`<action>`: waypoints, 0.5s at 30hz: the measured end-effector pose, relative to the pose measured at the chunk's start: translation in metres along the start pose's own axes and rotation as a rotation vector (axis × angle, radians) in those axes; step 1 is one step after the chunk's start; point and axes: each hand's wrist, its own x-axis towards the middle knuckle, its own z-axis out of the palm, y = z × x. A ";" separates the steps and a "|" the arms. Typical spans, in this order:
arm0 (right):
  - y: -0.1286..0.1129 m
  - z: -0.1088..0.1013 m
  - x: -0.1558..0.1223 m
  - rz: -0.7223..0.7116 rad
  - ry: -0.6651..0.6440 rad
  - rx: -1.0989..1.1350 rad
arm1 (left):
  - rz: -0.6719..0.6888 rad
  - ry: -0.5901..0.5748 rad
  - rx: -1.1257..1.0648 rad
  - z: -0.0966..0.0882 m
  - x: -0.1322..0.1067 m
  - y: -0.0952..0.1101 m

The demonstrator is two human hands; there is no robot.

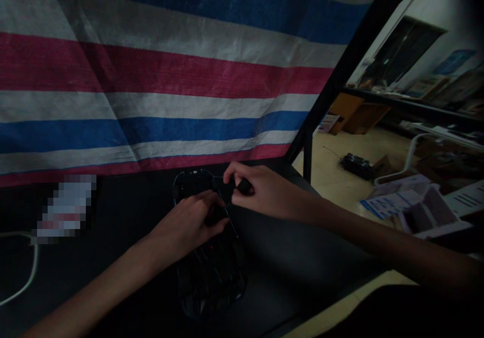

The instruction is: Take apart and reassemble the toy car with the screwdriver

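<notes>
A long black device [212, 277], low and ridged with a small red light, lies on the dark table; its exact kind is hard to make out in the dim light. My left hand [198, 214] rests across its middle, fingers curled down onto it. Just to the right, my right hand [260, 189] is closed around a small black handle [245, 186] whose end shows between thumb and fingers. The far end of the device [194, 179] shows beyond my left hand. What lies beneath my left fingers is hidden.
A striped tarp [170, 75] hangs behind the black tabletop [280, 247]. At the left are a blurred-out flat item [68, 209] and a white cable [36, 267]. A black frame post [308, 154] stands at the right; boxes [427, 207] lie on the floor beyond.
</notes>
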 end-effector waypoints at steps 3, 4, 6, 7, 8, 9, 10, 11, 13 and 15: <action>0.002 0.000 0.001 0.017 0.015 -0.037 | 0.000 -0.009 -0.008 0.000 -0.001 0.000; 0.002 0.000 0.001 0.005 0.001 -0.025 | 0.002 -0.010 -0.006 0.000 -0.001 -0.001; 0.002 -0.001 0.001 -0.026 -0.037 0.016 | 0.008 -0.004 0.001 0.000 -0.001 -0.001; 0.001 -0.002 0.001 -0.036 -0.049 0.029 | 0.013 0.003 0.004 0.000 -0.001 -0.002; 0.000 -0.003 0.000 -0.039 -0.055 0.027 | 0.018 0.009 0.007 0.000 -0.001 -0.002; -0.001 -0.004 0.000 -0.033 -0.053 0.006 | 0.019 0.014 0.009 0.000 -0.001 -0.001; -0.001 -0.006 0.000 -0.020 -0.042 -0.027 | 0.017 0.013 0.011 0.000 -0.001 -0.001; -0.002 -0.007 -0.001 -0.004 -0.035 -0.065 | 0.012 0.008 0.012 0.000 -0.001 0.000; -0.002 -0.010 -0.001 0.021 -0.039 -0.111 | -0.002 -0.004 0.011 -0.002 -0.001 0.002; -0.002 -0.013 0.000 -0.003 -0.084 -0.071 | -0.013 -0.013 0.004 -0.003 -0.001 0.004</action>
